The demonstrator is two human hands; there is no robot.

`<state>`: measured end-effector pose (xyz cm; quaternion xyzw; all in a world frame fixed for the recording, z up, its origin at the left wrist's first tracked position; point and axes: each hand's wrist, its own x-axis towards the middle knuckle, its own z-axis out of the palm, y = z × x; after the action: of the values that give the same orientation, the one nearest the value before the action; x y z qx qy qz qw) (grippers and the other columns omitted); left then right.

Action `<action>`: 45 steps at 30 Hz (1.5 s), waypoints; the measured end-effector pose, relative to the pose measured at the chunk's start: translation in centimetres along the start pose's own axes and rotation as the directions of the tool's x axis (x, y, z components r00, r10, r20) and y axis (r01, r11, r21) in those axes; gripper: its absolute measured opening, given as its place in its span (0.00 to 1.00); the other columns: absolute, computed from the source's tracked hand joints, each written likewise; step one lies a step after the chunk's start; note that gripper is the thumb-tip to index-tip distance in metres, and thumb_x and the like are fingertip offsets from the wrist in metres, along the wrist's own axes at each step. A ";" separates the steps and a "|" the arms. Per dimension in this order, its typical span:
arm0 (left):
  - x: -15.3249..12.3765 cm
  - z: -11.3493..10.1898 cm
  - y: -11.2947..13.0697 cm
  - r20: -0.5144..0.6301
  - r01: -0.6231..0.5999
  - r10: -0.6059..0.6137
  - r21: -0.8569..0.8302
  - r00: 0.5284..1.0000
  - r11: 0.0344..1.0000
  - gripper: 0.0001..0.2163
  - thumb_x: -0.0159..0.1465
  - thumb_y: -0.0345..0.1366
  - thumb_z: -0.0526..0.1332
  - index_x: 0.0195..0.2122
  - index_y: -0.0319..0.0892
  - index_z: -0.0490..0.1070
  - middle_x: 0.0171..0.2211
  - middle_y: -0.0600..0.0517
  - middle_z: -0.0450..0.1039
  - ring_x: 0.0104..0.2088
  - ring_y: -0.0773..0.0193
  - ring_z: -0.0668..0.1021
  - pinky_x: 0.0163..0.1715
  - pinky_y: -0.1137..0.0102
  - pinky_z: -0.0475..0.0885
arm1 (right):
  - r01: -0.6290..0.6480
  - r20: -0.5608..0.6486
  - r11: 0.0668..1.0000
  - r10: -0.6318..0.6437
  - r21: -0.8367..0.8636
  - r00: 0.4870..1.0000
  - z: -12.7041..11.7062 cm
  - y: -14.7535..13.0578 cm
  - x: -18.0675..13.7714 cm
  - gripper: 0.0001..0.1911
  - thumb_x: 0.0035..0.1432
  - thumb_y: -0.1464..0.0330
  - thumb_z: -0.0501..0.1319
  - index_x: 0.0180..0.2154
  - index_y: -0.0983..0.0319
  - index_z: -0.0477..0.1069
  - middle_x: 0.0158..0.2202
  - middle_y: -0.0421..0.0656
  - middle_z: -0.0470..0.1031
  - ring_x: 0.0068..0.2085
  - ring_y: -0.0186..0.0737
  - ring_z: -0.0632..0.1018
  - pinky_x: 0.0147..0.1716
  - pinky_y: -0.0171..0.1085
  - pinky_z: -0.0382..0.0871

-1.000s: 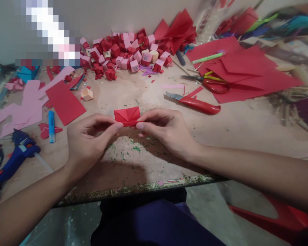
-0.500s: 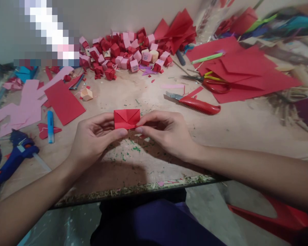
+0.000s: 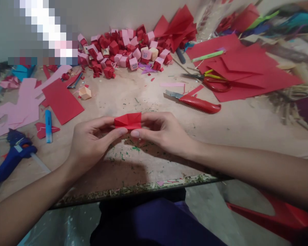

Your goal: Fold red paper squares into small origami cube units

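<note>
Between my two hands, above the front of the table, is a small piece of folded red paper (image 3: 128, 120) with diagonal creases. My left hand (image 3: 93, 141) grips its left end, the thumb along the lower edge and the fingers behind. On the other end, my right hand (image 3: 161, 131) pinches the paper the same way, thumb in front and fingertips hidden behind. The two thumb tips lie close together below the paper's middle.
Small red and pink paper boxes (image 3: 123, 51) are heaped at the back. A red utility knife (image 3: 200, 104), scissors (image 3: 217, 83) and red sheets (image 3: 269, 82) lie right. Left are pink paper (image 3: 25, 102), a red rectangle (image 3: 64, 102), a blue marker (image 3: 48, 126) and a glue gun (image 3: 15, 155).
The red paper has tilted and bent, so its face looks narrower. My right fingers have slid behind it, and the right thumb has moved slightly left along the lower edge.
</note>
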<state>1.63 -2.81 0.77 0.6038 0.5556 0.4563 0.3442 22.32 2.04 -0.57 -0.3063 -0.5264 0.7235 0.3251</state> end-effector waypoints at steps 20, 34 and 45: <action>0.0 -0.3 0.8 0.033 0.081 -0.085 0.125 0.996 0.989 0.08 0.67 0.33 0.67 0.31 0.44 0.84 0.27 0.56 0.84 0.26 0.71 0.82 0.29 0.82 0.77 | -0.015 -0.061 0.998 0.012 -0.053 0.998 0.1 -0.2 -0.2 0.12 0.61 0.64 0.74 0.32 0.67 0.80 0.30 0.44 0.83 0.29 0.34 0.82 0.32 0.32 0.79; 0.4 -0.3 0.3 0.098 0.108 -0.120 0.117 0.988 0.987 0.09 0.68 0.32 0.67 0.29 0.43 0.83 0.27 0.55 0.84 0.26 0.71 0.83 0.29 0.81 0.77 | -0.028 -0.080 0.993 0.019 -0.116 0.997 0.2 -0.2 -0.1 0.16 0.61 0.59 0.74 0.31 0.67 0.80 0.29 0.46 0.84 0.28 0.35 0.83 0.32 0.33 0.80; 0.4 -0.2 -0.1 0.247 0.228 -0.212 -0.040 0.946 0.973 0.09 0.66 0.38 0.69 0.30 0.42 0.82 0.24 0.53 0.81 0.23 0.70 0.77 0.22 0.79 0.69 | -0.006 -0.038 0.989 0.001 -0.146 0.999 -0.2 0.1 0.1 0.14 0.61 0.62 0.74 0.31 0.67 0.81 0.28 0.44 0.83 0.28 0.34 0.82 0.32 0.33 0.79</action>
<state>1.36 -2.38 0.85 0.5769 0.5579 0.3568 0.4781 22.38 2.21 -0.69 -0.3438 -0.5711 0.6777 0.3104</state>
